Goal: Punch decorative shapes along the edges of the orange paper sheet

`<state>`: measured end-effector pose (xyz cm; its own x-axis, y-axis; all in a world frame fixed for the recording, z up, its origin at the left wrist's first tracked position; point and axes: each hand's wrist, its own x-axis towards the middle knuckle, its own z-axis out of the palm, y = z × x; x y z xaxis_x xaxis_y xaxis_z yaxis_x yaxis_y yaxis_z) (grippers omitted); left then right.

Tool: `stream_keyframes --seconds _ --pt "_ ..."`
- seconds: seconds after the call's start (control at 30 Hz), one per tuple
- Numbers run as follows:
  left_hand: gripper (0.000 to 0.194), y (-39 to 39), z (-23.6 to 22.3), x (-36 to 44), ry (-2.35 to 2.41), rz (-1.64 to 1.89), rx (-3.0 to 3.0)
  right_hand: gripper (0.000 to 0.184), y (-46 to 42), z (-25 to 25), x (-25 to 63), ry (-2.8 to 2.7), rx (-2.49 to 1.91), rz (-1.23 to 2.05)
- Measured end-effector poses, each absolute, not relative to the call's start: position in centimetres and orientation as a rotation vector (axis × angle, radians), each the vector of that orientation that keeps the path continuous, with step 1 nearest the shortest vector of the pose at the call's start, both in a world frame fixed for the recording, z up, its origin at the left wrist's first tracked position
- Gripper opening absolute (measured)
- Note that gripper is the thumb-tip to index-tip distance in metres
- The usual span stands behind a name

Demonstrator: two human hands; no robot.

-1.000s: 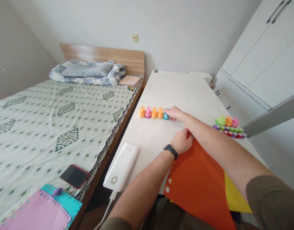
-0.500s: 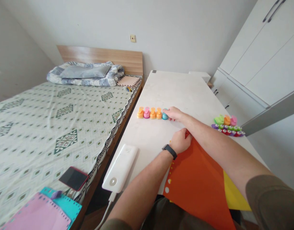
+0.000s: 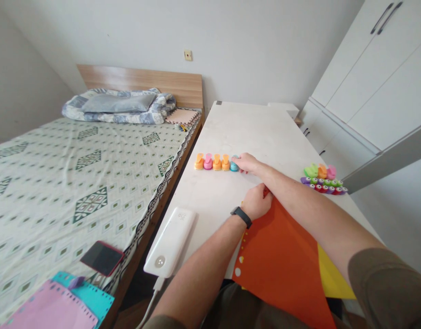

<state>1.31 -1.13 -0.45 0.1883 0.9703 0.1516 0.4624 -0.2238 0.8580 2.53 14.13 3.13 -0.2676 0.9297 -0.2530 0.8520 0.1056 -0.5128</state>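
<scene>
My right hand (image 3: 247, 163) reaches across the white table, its fingers closed on a blue craft punch (image 3: 234, 165) at the right end of a row. Beside that punch stand several more, orange (image 3: 216, 163) and pink (image 3: 208, 162). My left hand (image 3: 257, 202), with a dark band on the wrist, is curled shut at the top of an orange sheet of paper (image 3: 279, 256). A small red patch shows between its thumb and fingers. Punched holes run along the sheet's left edge. A yellow sheet (image 3: 333, 276) lies under it, partly hidden by my right arm.
Small punches (image 3: 325, 186) and larger ones (image 3: 322, 171) are grouped at the table's right edge. A white power bank (image 3: 171, 242) with a cable lies at the left. On the bed (image 3: 128, 183) are a phone (image 3: 102, 258) and punched pink (image 3: 52, 308) and turquoise (image 3: 102, 299) sheets.
The whole view has shifted slightly, with things appearing a little further left. Both hands keep nearly the same place and grip; the blue punch still stands at the row's end.
</scene>
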Motion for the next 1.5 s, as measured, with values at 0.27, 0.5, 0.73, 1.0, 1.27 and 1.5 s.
stream_keyframes --seconds 0.27,0.5,0.73,1.0,1.27,1.5 --pt "0.021 -1.3 0.0 1.2 1.424 0.901 1.78 0.047 14.0 4.8 3.9 -2.185 -1.801 0.809" --pt "0.026 -1.3 0.0 1.1 1.438 0.895 1.783 0.036 13.9 7.6 10.0 -2.031 -1.693 0.639" --pt "0.028 -1.3 0.2 1.1 1.433 0.883 1.76 0.04 14.8 8.0 21.1 -1.931 -1.787 0.448" --pt "0.028 -1.4 0.4 1.2 1.423 0.867 1.751 0.041 16.1 7.5 33.1 -1.887 -2.325 0.261" --pt "0.029 -1.3 0.3 1.3 1.441 0.846 1.787 0.046 16.6 4.7 33.8 -2.077 -2.367 0.138" --pt "0.03 -1.3 0.5 1.3 1.44 0.846 1.779 0.032 16.9 4.4 32.7 -2.092 -2.366 0.042"
